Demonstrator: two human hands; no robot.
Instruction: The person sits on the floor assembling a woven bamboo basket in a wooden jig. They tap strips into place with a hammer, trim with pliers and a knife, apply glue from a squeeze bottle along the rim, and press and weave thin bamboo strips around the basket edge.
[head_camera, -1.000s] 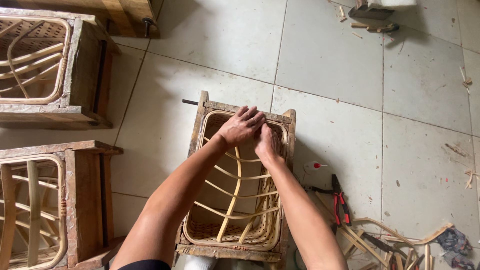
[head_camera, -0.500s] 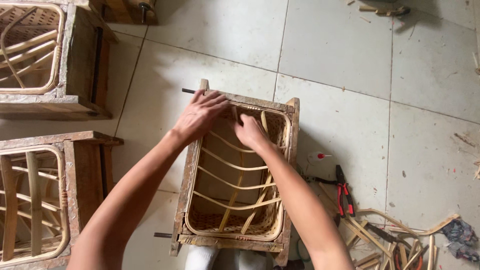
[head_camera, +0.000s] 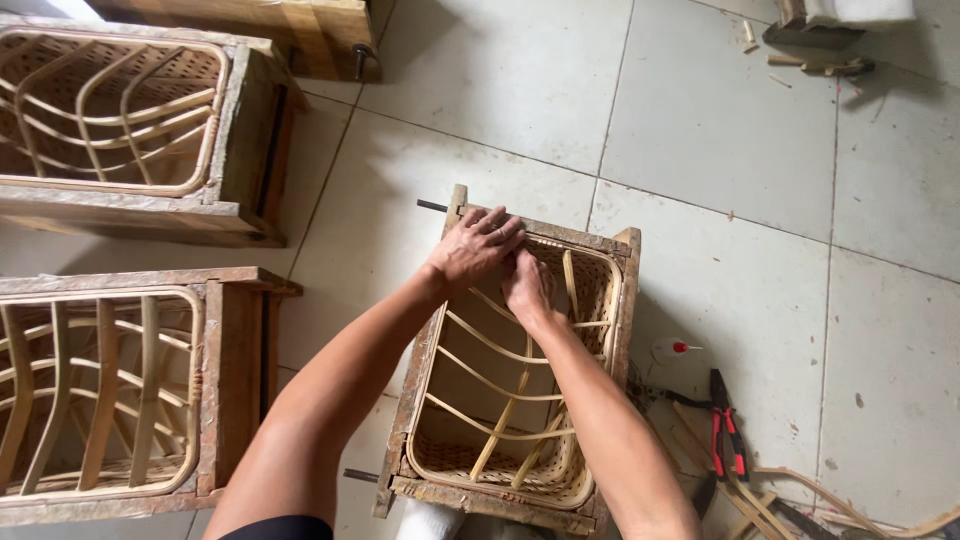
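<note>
Looking down from the head camera, so the whole scene is floor-level stuff on pale tiles (head_camera: 720, 130). Far left there's a wooden frame (head_camera: 240, 150) with a half-woven cane basket sitting inside it, and just near of that is a second frame (head_camera: 235, 370) with the same kind of bent cane ribs, both pushed up against the left edge. A wooden plank (head_camera: 250, 25) lies across the far left corner.

Moving toward the middle, the person's left hand (head_camera: 472, 250) is resting palm down on the far rim of the middle frame (head_camera: 505, 495), fingers spread flat over the wood and the woven edge, so it's pressing rather than gripping anything. The basket (head_camera: 500, 460) being worked on sits inside that frame, right in the centre of the view, with curved cane ribs (head_camera: 490, 385) crossing its open middle. The right hand (head_camera: 527, 285) is tucked just beside the left one, reaching down inside the far end of the basket; its fingers are curled in against the weave, but can't honestly tell whether they're pinching a strand or not.

Right of the frame there's a small white bottle with a red tip (head_camera: 672, 348), then red-handled pliers (head_camera: 722, 435) lying near it, and loose cane strips (head_camera: 840, 500) in the near right corner.
</note>
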